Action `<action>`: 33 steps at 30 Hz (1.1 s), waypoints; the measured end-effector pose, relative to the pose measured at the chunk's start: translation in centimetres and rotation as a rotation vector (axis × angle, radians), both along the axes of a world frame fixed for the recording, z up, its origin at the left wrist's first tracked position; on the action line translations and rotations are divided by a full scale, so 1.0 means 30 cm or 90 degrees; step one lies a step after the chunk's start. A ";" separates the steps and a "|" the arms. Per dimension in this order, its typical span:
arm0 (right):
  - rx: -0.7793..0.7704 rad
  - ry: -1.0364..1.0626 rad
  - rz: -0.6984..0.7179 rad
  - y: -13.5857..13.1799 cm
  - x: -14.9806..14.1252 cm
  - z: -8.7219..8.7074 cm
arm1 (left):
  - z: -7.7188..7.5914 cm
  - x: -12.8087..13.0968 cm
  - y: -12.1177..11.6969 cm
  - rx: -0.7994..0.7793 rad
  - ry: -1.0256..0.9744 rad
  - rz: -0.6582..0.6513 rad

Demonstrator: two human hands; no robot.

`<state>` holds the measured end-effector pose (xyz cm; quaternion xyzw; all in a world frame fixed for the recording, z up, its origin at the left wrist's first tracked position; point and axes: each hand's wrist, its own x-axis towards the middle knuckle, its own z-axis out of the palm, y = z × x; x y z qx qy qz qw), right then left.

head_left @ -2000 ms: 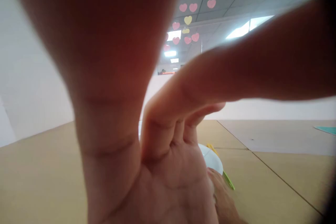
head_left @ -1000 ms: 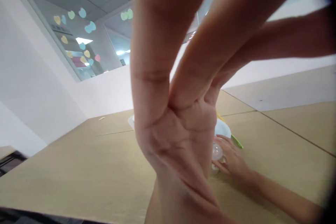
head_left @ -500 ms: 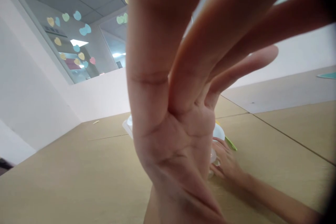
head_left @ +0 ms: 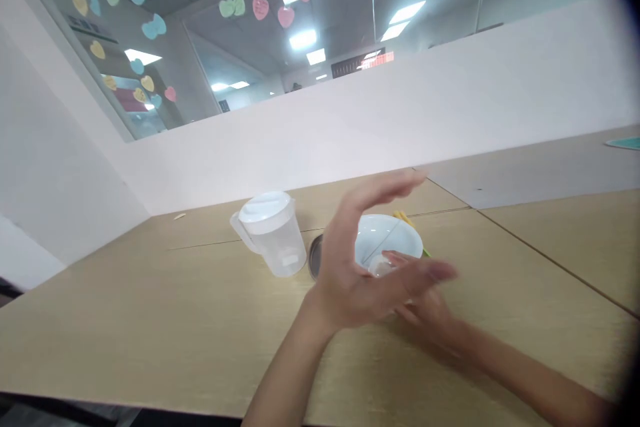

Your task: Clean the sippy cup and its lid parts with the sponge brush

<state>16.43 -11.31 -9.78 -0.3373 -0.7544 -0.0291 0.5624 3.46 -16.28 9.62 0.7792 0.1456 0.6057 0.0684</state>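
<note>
My left hand (head_left: 345, 280) is raised over the table in front of me, thumb and fingers spread in a wide C with nothing between them. Behind it, my right hand (head_left: 433, 317) rests low by the table, its fingers curled against a small clear container (head_left: 379, 267). My left thumb and palm hide most of that container, so its exact kind is unclear. Just beyond both hands lies a white bowl (head_left: 400, 233). A dark round metal-looking item (head_left: 315, 259) peeks out to the left of my left hand.
A translucent pitcher with a white lid (head_left: 280, 240) stands left of the hands. Yellow (head_left: 404, 217) and green pieces show behind the bowl. A white wall (head_left: 310, 127) and a window with heart-shaped notes rise behind the table (head_left: 165, 320). A teal item (head_left: 625, 143) lies far right.
My left hand has dropped from right before the camera down towards the right hand, uncovering the pitcher and bowl. My right hand stays at the clear container.
</note>
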 end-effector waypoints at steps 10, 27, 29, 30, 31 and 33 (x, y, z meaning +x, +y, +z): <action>0.032 -0.020 -0.027 0.023 -0.025 0.000 | -0.572 -0.106 0.212 -0.220 -0.041 -0.016; -0.074 -0.054 0.039 0.038 -0.003 0.013 | -0.702 -0.123 0.224 -0.208 0.153 0.040; -0.072 -0.048 0.054 0.037 -0.006 0.011 | -0.700 -0.121 0.220 -0.231 0.138 0.038; -0.075 -0.042 0.064 0.035 -0.009 0.011 | -0.700 -0.117 0.217 -0.243 0.127 0.043; -0.087 -0.034 0.073 0.032 -0.011 0.011 | -0.699 -0.111 0.213 -0.256 0.110 0.049; -0.136 -0.007 0.095 0.022 -0.017 0.014 | -0.694 -0.093 0.205 -0.290 0.065 0.053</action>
